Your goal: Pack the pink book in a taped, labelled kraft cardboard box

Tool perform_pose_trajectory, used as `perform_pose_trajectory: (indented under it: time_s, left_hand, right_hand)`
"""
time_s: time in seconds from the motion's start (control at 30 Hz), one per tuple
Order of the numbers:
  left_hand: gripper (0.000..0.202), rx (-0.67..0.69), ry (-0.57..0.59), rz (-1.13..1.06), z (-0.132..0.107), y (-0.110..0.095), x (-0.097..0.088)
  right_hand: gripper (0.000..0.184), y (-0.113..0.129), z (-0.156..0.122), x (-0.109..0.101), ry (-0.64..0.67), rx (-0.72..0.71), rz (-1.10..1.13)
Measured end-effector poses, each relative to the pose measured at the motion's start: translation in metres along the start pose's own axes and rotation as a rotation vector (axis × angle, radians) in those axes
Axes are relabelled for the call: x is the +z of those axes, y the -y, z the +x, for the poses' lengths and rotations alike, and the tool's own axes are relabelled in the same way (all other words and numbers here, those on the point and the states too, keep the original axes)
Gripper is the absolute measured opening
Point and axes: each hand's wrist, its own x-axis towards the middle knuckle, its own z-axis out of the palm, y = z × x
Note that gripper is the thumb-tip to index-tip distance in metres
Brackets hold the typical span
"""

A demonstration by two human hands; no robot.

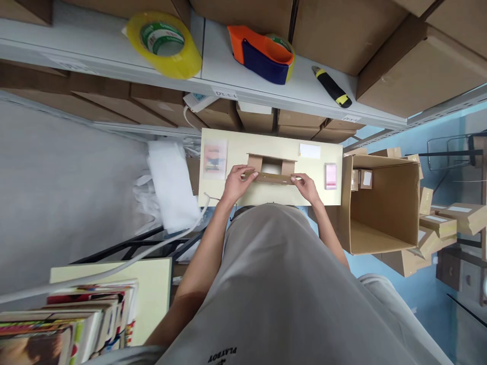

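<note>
From the head, one view looks forward and steeply down, the shirt (281,274) close, the pale table (238,144) farther.

The small box (272,178) is plain brown; the table (277,144) is pale cream; a packet (331,176) on the table's right is pink and white; on the far grey-white shelf (216,68), the left tape roll (188,57) is yellow with green and white inside, the tape dispenser (262,61) orange and navy, the cutter (332,87) black and yellow.

1. We count one left hand (237,182) and one right hand (305,186).
2. We see one loose tape roll (185,60).
3. One tape dispenser (262,60).
4. One cutter knife (331,86).
5. One box (271,178) that we hold.
</note>
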Motion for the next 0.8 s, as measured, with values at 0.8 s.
perform_pose_trajectory:
  time_s: [0.8]
  left_hand:
    - [0.060,-0.118,-0.212,-0.237,0.036,0.026,0.032]
  right_hand:
    - [0.052,-0.020,0.047,0.024,-0.187,0.018,0.075]
